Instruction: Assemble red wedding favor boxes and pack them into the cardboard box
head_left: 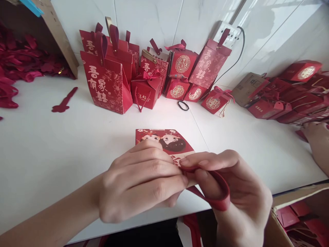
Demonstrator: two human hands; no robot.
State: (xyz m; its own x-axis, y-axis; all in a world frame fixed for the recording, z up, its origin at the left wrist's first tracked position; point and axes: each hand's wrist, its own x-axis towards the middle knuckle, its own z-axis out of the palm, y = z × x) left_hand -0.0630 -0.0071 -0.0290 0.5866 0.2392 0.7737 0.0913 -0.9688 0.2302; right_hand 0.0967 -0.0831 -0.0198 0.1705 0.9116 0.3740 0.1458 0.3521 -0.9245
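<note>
In the head view, my left hand (144, 181) and my right hand (236, 192) meet over the front of the table. A dark red strap (223, 192) loops around my right thumb, its ends pinched between my right fingers. My left fingers are closed around the top of a red gift box (177, 140) printed with two cartoon figures, where the strap joins it. The box points away from me, partly covered by my left hand. The exact join between strap and box is hidden by my fingers.
Assembled red gift boxes (108, 82) stand along the tiled wall. A loose red strap (64, 101) and a black band (183, 105) lie on the white table (102, 137). Another person's hand (317, 137) is at right, near piled boxes (290, 99). A carton (280, 202) stands below.
</note>
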